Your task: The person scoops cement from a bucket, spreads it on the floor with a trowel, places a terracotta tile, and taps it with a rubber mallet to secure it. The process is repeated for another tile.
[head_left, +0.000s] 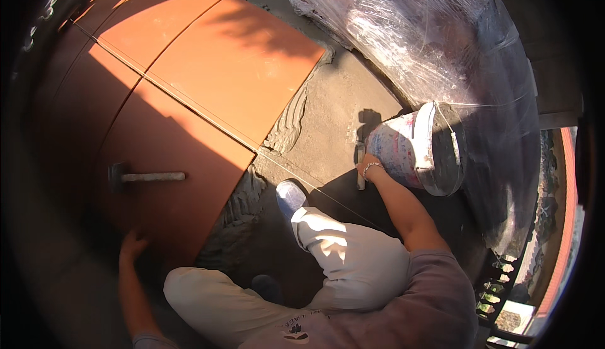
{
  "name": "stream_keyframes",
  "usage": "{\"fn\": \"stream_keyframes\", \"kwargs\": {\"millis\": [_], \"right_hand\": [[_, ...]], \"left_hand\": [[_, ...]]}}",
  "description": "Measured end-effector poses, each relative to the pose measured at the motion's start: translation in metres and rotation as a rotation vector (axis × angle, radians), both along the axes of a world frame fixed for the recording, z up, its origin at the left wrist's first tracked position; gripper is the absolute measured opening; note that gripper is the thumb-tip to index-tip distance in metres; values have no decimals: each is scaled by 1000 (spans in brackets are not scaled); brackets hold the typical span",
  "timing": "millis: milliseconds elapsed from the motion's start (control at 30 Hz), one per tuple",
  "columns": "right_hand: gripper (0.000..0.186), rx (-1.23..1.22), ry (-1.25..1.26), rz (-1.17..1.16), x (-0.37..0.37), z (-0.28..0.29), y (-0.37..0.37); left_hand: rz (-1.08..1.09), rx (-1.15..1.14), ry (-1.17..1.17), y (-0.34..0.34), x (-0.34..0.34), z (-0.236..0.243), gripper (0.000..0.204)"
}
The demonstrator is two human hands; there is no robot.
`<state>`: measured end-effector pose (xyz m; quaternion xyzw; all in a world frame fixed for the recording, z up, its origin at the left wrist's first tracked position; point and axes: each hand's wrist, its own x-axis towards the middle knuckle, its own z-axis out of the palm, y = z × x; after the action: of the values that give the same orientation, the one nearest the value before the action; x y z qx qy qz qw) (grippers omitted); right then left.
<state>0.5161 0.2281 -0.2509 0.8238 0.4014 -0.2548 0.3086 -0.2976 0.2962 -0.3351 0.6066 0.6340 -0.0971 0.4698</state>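
Observation:
My left hand (133,246) rests in shade at the near left part of a large orange floor tile (183,179). Its fingers look stretched out, and it holds nothing that I can see. On the same tile lies a mallet (153,176) with a dark head and a pale handle. My right hand (370,165), a bracelet at its wrist, is closed around a hand tool with a pale straight handle (361,180). The tool's far end is too unclear to name. Just beyond that hand, a stained white bucket (397,144) lies tipped on its side.
More orange tiles (233,65) extend to the far left. Ridged grey mortar (290,122) lines their edge beside bare concrete (334,109). A taut string (321,191) crosses the floor. A plastic-wrapped stack (409,40) stands far right; a dark railing (498,280) is at the near right.

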Motion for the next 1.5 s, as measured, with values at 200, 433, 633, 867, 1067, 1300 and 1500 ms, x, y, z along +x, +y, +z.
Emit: {"fn": "stream_keyframes", "kwargs": {"millis": [200,433,633,867,1067,1300,1500], "right_hand": [[36,260,-213,-412,7,-73,-23],[44,547,-195,-454,-6,-52,1],[48,566,196,-463,-47,78,4],[37,631,626,-587,-71,273,-30],[37,747,679,-655,-10,378,-105],[35,707,455,-946,87,413,-224],[45,587,204,-631,185,380,-326]], "left_hand": [[-18,226,340,-13,7,3,65],[29,-26,364,-62,92,107,68],[85,-213,240,-92,176,243,68],[286,-428,193,-125,243,376,67],[347,-420,154,-156,297,436,63],[227,-285,229,-218,326,454,70],[381,-223,148,-314,356,467,74]]}}
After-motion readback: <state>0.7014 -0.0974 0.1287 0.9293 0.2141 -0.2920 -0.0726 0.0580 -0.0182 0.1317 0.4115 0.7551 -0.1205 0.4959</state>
